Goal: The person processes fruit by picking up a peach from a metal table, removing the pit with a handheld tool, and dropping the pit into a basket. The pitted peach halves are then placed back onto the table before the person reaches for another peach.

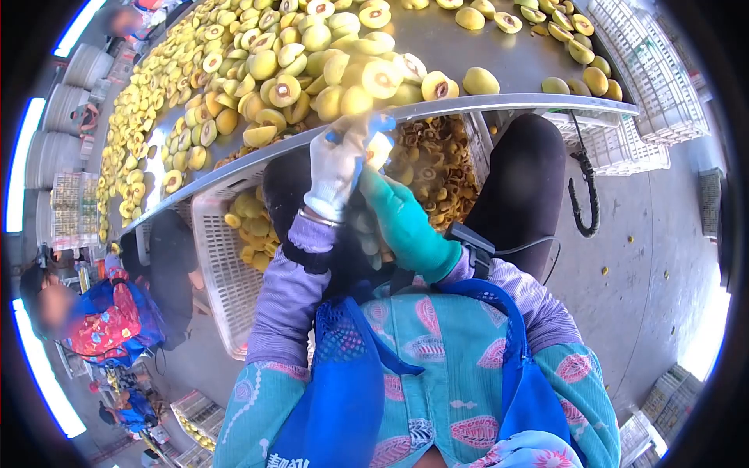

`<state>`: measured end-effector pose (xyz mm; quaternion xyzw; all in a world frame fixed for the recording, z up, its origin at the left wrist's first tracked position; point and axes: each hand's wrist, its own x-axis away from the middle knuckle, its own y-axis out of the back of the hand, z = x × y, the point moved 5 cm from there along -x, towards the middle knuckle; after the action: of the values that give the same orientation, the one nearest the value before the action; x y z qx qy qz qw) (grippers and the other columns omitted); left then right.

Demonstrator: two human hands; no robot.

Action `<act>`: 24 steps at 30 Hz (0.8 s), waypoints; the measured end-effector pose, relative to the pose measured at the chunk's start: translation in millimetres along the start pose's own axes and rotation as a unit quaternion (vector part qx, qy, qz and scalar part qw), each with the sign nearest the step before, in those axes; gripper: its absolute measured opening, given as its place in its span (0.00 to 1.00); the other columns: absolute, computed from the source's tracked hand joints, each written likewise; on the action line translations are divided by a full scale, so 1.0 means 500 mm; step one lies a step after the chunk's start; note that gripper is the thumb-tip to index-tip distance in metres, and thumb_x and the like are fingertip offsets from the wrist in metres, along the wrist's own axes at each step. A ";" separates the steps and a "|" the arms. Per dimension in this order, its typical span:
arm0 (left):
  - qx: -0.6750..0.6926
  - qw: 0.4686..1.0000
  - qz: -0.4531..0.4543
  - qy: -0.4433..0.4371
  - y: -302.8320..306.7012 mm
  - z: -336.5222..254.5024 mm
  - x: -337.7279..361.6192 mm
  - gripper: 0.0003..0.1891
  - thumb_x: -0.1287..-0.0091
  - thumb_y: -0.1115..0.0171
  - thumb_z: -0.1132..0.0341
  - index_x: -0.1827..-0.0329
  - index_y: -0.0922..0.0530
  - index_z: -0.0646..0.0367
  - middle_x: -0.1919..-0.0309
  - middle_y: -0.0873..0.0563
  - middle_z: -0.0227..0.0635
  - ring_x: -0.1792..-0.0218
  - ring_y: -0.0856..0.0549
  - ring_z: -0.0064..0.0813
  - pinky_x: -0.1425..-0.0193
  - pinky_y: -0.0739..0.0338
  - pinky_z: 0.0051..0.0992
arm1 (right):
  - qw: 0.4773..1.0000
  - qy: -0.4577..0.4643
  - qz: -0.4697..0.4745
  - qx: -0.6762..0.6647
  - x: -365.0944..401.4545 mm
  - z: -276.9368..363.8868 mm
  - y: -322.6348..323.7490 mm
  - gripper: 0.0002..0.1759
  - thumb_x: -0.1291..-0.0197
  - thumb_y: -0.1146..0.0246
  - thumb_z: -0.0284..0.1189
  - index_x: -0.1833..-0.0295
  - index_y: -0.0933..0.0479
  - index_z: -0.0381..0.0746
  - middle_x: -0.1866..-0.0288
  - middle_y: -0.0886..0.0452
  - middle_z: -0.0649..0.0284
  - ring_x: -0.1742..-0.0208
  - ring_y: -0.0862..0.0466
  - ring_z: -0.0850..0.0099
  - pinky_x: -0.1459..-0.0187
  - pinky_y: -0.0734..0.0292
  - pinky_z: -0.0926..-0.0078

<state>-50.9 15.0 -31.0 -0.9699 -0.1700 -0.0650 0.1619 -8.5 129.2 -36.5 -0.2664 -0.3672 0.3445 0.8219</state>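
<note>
My left hand [331,168], in a white glove with blue on its fingers, is raised at the table's near edge. Its fingers, blurred, close on a pale yellow piece of fruit [380,150]. Just below, my right hand [409,226] in a green glove is closed, its upper end against that piece. What lies inside its fingers is hidden. Beyond my hands, halved yellow-green fruits [285,91] with brown stones or hollows are heaped on the metal table [515,74]. One blurred half [381,79] shows just above my left fingers.
Below the table edge, a white crate [222,273] holds yellow fruit pieces. Brown and yellow scraps [437,168] fill a container between my knees. A black hook [585,195] hangs at right, near stacked white crates [651,70]. Another person [109,320] sits at left.
</note>
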 end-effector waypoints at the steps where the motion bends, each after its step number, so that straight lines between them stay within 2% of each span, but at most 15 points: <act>1: 0.010 1.000 0.012 0.027 0.001 -0.001 -0.001 0.14 0.32 0.34 0.67 0.52 0.18 0.71 0.62 0.12 0.42 0.68 0.14 0.26 0.65 0.18 0.25 | 0.995 -0.034 0.053 -0.077 0.000 -0.002 -0.005 0.26 0.29 0.50 0.58 0.57 0.29 0.44 0.78 0.30 0.71 0.87 0.31 0.79 0.90 0.36 0.79; 2: 0.020 0.998 0.024 0.053 0.002 -0.001 -0.004 0.15 0.32 0.34 0.66 0.52 0.18 0.71 0.61 0.12 0.43 0.67 0.14 0.27 0.64 0.17 0.26 | 0.980 -0.068 0.105 -0.153 0.001 0.001 -0.011 0.26 0.29 0.50 0.58 0.59 0.30 0.44 0.79 0.31 0.72 0.88 0.33 0.79 0.90 0.37 0.79; 3: 0.015 0.997 0.070 0.043 -0.003 -0.004 -0.005 0.17 0.31 0.34 0.62 0.53 0.18 0.72 0.61 0.12 0.43 0.68 0.14 0.27 0.65 0.17 0.28 | 0.973 -0.102 0.110 -0.178 0.011 0.016 -0.018 0.25 0.29 0.50 0.57 0.62 0.32 0.45 0.80 0.34 0.73 0.88 0.36 0.81 0.91 0.40 0.80; 6: -0.009 0.989 0.128 0.068 -0.011 -0.006 -0.025 0.18 0.30 0.35 0.59 0.54 0.18 0.72 0.63 0.12 0.43 0.70 0.14 0.27 0.65 0.17 0.27 | 0.980 -0.085 0.117 -0.134 0.004 0.021 -0.006 0.24 0.29 0.50 0.57 0.61 0.32 0.45 0.81 0.34 0.73 0.88 0.35 0.81 0.91 0.40 0.81; 7: -0.055 0.988 0.124 0.070 -0.018 -0.010 -0.031 0.20 0.31 0.34 0.58 0.55 0.18 0.72 0.63 0.12 0.43 0.70 0.14 0.28 0.64 0.16 0.27 | 0.989 -0.061 0.092 -0.103 0.001 0.017 -0.003 0.24 0.29 0.50 0.56 0.61 0.32 0.46 0.81 0.34 0.73 0.88 0.35 0.81 0.91 0.40 0.81; 10: -0.034 0.988 0.107 0.107 -0.029 -0.019 -0.028 0.19 0.30 0.35 0.58 0.55 0.18 0.71 0.64 0.12 0.43 0.70 0.13 0.28 0.64 0.16 0.27 | 0.964 -0.060 0.142 -0.216 -0.007 0.024 -0.021 0.23 0.29 0.49 0.57 0.62 0.32 0.47 0.81 0.34 0.74 0.89 0.36 0.81 0.91 0.41 0.82; 13: -0.076 0.974 0.165 0.138 -0.035 -0.006 -0.039 0.19 0.29 0.36 0.58 0.54 0.19 0.70 0.64 0.12 0.43 0.70 0.14 0.28 0.64 0.17 0.27 | 0.992 -0.040 0.029 -0.114 0.011 0.018 -0.013 0.23 0.28 0.50 0.55 0.63 0.31 0.47 0.81 0.35 0.74 0.89 0.37 0.81 0.91 0.42 0.82; 14: -0.097 0.968 0.178 0.147 -0.039 -0.002 -0.040 0.18 0.29 0.36 0.58 0.54 0.19 0.70 0.64 0.12 0.44 0.70 0.14 0.28 0.64 0.17 0.27 | 0.987 -0.049 0.055 -0.141 0.012 0.017 -0.016 0.22 0.28 0.51 0.55 0.63 0.30 0.47 0.81 0.35 0.75 0.89 0.38 0.82 0.90 0.42 0.82; 15: -0.146 0.961 0.191 0.136 -0.043 -0.007 -0.041 0.22 0.28 0.39 0.53 0.53 0.19 0.69 0.66 0.13 0.42 0.69 0.15 0.27 0.62 0.18 0.26 | 0.981 -0.057 0.082 -0.164 0.009 0.022 -0.016 0.22 0.27 0.52 0.54 0.63 0.30 0.47 0.81 0.35 0.75 0.89 0.38 0.82 0.90 0.42 0.82; 17: -0.148 0.964 0.202 0.094 -0.055 -0.022 -0.031 0.25 0.27 0.43 0.49 0.53 0.19 0.69 0.67 0.14 0.40 0.68 0.16 0.27 0.61 0.20 0.24 | 0.961 -0.058 0.145 -0.230 0.004 0.029 -0.024 0.22 0.26 0.53 0.53 0.62 0.29 0.47 0.81 0.36 0.76 0.89 0.38 0.82 0.89 0.41 0.83; 18: -0.150 0.964 0.205 0.073 -0.058 -0.029 -0.025 0.26 0.27 0.44 0.47 0.53 0.19 0.69 0.68 0.14 0.39 0.68 0.16 0.26 0.60 0.20 0.23 | 0.942 -0.054 0.181 -0.276 -0.001 0.029 -0.028 0.22 0.25 0.54 0.53 0.61 0.28 0.47 0.81 0.36 0.77 0.89 0.39 0.83 0.89 0.41 0.83; 19: -0.145 0.967 0.204 0.042 -0.062 -0.035 -0.018 0.27 0.26 0.49 0.47 0.52 0.18 0.68 0.66 0.15 0.35 0.66 0.20 0.19 0.59 0.25 0.18 | 0.920 -0.050 0.215 -0.324 -0.003 0.029 -0.033 0.22 0.25 0.55 0.52 0.61 0.28 0.47 0.81 0.37 0.77 0.89 0.39 0.83 0.88 0.41 0.84; 22: -0.101 0.982 0.154 -0.049 -0.068 -0.033 -0.012 0.29 0.27 0.48 0.45 0.53 0.19 0.69 0.71 0.16 0.37 0.69 0.17 0.26 0.61 0.22 0.22 | 0.911 -0.064 0.252 -0.320 0.003 0.035 -0.020 0.24 0.25 0.56 0.53 0.61 0.28 0.46 0.81 0.37 0.78 0.90 0.39 0.85 0.88 0.41 0.84; 24: -0.017 0.995 0.093 0.024 -0.056 -0.023 0.010 0.27 0.26 0.48 0.47 0.50 0.20 0.69 0.70 0.15 0.37 0.70 0.18 0.27 0.62 0.21 0.24 | 0.915 -0.080 0.246 -0.309 0.016 0.031 -0.016 0.24 0.24 0.57 0.54 0.60 0.28 0.46 0.81 0.37 0.79 0.90 0.39 0.85 0.87 0.40 0.83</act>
<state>-56.6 37.7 -11.3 -0.9823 -0.0741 -0.0753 0.1547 -13.8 133.4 -18.5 -0.5604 -0.4424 0.4253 0.5562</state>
